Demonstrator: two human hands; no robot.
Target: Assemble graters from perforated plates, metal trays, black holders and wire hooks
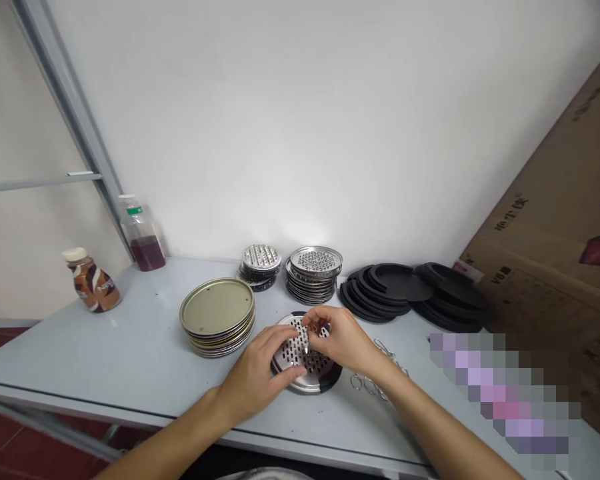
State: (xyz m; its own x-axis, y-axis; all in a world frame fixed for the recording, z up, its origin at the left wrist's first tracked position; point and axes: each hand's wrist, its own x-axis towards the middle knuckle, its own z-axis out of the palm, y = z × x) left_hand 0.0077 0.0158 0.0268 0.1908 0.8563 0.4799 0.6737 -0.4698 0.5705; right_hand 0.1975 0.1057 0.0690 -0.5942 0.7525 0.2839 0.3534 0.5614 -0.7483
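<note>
My left hand (257, 368)'s spread open on the grater (314, 367), near-middle of the table (145, 350). Right hand (345, 340)'s pinching some tiny metal bit (307, 348) over it. Plates (217, 310) stacked left.

A round silver metal grater (299, 355), pierced with many small elongated holes, lies on the counter (150, 343) near its front edge. Black sections edge the disc at top and lower right. Over its middle is a small shiny metal piece (307, 348), partly hidden.
</note>
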